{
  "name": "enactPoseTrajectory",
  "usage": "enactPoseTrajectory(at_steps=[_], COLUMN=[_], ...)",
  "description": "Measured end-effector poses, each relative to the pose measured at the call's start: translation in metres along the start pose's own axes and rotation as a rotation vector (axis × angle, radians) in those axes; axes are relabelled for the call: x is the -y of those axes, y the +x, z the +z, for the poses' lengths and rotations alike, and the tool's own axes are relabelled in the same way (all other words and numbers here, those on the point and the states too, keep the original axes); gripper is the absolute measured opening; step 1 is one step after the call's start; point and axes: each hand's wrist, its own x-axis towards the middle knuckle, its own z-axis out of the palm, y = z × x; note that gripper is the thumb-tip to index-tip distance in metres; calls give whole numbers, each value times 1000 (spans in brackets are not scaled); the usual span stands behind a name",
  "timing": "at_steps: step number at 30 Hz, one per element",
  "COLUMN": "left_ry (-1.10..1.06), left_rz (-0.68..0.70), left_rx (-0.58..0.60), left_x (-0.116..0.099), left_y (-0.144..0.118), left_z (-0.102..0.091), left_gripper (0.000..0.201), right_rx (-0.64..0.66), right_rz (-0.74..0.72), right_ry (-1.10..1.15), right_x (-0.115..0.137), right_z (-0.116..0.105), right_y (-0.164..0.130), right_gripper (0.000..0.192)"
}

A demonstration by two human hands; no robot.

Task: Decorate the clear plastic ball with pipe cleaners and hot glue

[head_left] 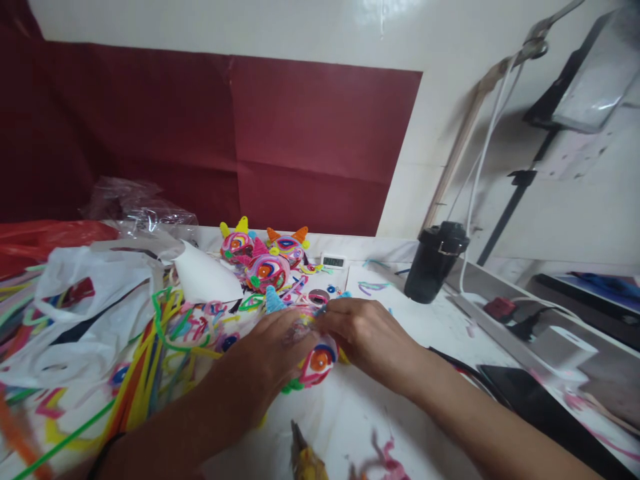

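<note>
Between my two hands is a round, multicoloured pipe-cleaner ornament with an orange eye, a green bit low on its left side and a blue fuzzy horn at its upper left. My left hand is closed around its left and top. From the upper right, my right hand presses bent fingers against its top; a speck of blue shows by those fingertips, but what they pinch is mostly hidden. Below lies a yellow tool with a dark pointed nozzle, which looks like a glue gun, cut off by the frame's edge.
Similar horned ornaments stand behind my hands. Loose pipe cleaners, a white plastic bag and a paper cone crowd the left. A black tumbler, small digital clock and black tablet-like slab lie rightward.
</note>
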Motion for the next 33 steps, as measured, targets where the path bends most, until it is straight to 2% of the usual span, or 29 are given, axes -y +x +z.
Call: enactPoseTrajectory(at_steps=[16,24,33], left_ry=[-84,-81,-82], left_rz=[-58,-109,-103], left_rx=[45,52,52], left_x=[1,1,2], left_y=[-2,-5,-6], left_z=[2,6,6], left_gripper=[45,49,47], right_rx=[46,-24,-65], right_rz=[67,21,-15], right_ry=[82,105,131], right_x=[-1,-10,-13], right_z=[-3,4,6], right_y=[3,3,2], right_gripper=[15,18,21])
